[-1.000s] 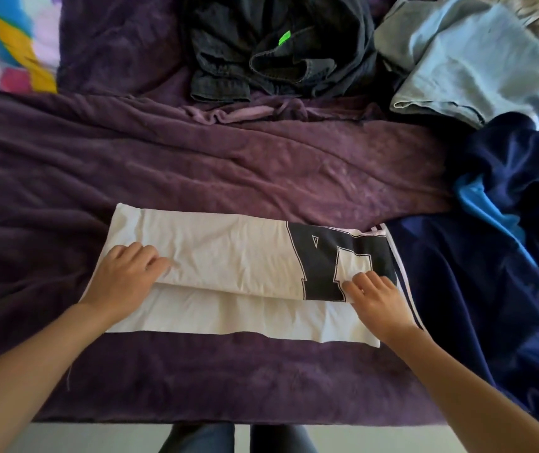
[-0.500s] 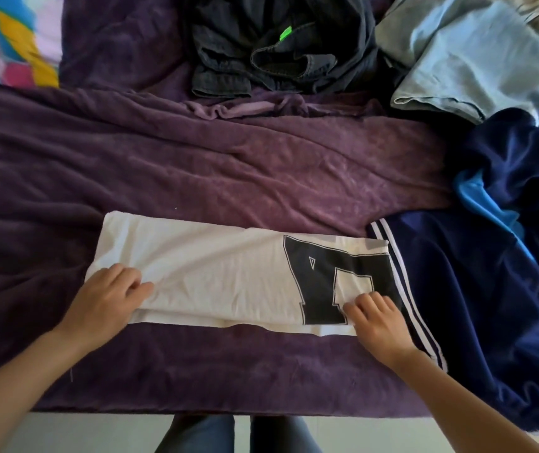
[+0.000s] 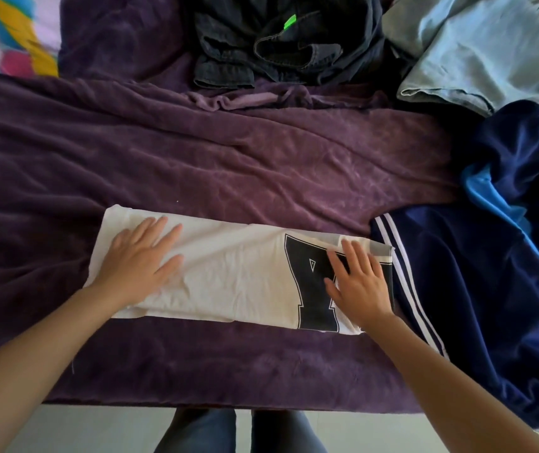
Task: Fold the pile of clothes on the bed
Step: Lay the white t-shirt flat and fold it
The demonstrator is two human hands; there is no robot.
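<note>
One bed fills nearly the whole view, covered in a rumpled deep-purple plush blanket; its near edge runs along the bottom, with pale floor and the person's dark trouser legs below it. Far left corner: a patch of bright multicoloured fabric.

Navy garment with white stripes sprawls over the right side of the bed, a blue lining showing in its folds, its striped edge just beside the white shirt's right end. Light blue garment lies heaped at the far right, touching the navy one. Dark denim garment sits crumpled at the far middle, a small green tag on it.

White shirt lies near the front edge of the bed, folded into a long band running left to right, a large black block letter printed toward its right end.

Left hand rests flat on the band's left end, palm down, fingers spread, gripping nothing. Right hand rests flat on the printed right end, fingers extended and apart, likewise pressing rather than pinching. Both hands well apart, one at each end.
</note>
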